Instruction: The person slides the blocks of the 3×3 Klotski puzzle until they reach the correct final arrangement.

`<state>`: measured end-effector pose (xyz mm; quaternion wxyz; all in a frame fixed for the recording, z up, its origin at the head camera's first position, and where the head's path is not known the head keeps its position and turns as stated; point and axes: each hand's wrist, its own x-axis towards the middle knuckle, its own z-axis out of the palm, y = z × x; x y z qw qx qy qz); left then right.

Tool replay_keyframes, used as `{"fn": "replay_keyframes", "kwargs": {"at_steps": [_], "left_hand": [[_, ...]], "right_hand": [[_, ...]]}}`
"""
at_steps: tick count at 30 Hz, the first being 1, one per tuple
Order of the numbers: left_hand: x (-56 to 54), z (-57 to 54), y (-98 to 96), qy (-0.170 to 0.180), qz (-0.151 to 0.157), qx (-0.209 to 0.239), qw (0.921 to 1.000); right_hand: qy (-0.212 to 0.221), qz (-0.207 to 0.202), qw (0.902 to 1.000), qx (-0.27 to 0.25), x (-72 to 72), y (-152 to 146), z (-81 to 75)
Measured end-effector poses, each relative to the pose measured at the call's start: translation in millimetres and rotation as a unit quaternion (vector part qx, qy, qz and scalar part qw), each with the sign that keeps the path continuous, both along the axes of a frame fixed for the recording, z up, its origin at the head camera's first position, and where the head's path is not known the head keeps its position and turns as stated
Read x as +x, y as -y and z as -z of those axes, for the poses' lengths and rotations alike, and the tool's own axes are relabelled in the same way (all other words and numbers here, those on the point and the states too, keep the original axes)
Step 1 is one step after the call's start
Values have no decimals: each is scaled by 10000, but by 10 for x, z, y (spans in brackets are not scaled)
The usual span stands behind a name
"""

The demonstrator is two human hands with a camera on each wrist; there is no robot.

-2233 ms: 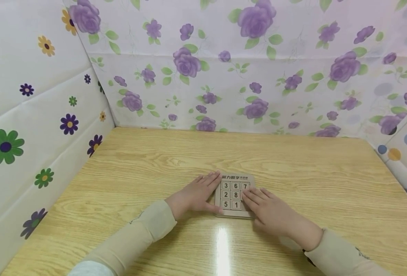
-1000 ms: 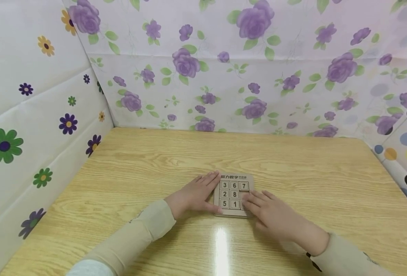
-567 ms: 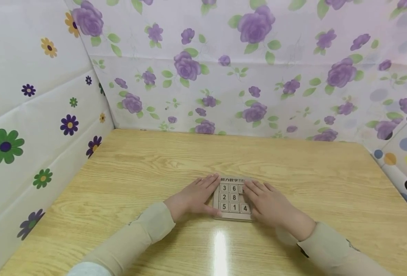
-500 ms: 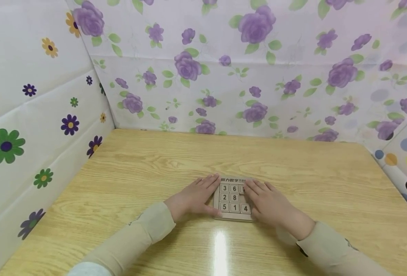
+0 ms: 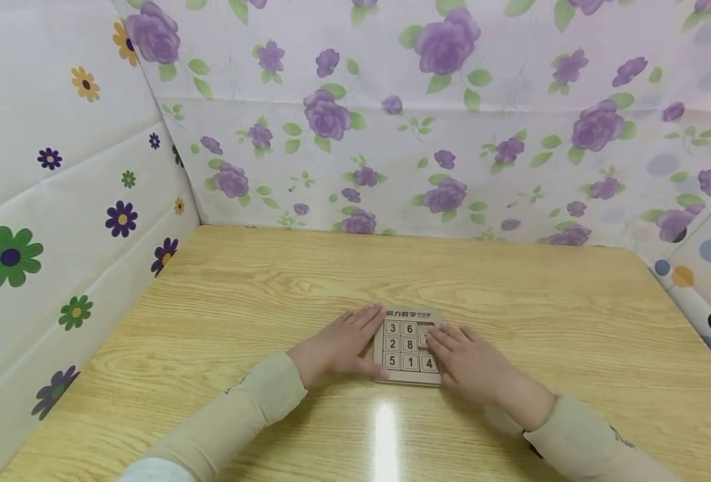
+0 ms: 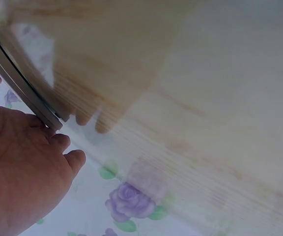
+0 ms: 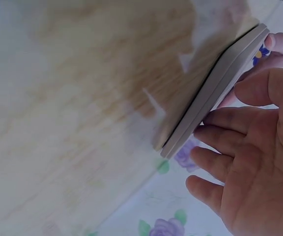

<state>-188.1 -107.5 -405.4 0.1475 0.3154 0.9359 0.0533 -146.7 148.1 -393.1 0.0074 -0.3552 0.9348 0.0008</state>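
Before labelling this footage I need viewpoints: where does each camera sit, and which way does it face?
Head: on the head, facing forward, down at the puzzle; left hand, right hand and sleeves show.
Left wrist: on that wrist, facing the puzzle's edge; left palm shows.
Right wrist: on that wrist, facing it too; right palm shows.
Both wrist views share puzzle and flowered cloth.

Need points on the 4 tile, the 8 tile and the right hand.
4 tile (image 5: 429,363), head view, middle of its numbered face.
8 tile (image 5: 410,345), head view, middle of its numbered face.
Right hand (image 5: 472,365), head view, back of the hand.
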Motion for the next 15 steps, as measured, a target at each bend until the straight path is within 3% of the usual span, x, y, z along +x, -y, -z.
{"fn": "replay_keyframes", "kwargs": {"at_steps": [15], "left_hand": [[3, -8, -3, -56, 29, 69, 10000]], "right_hand": [[-443, -178, 9989, -25, 109, 22, -27]]}}
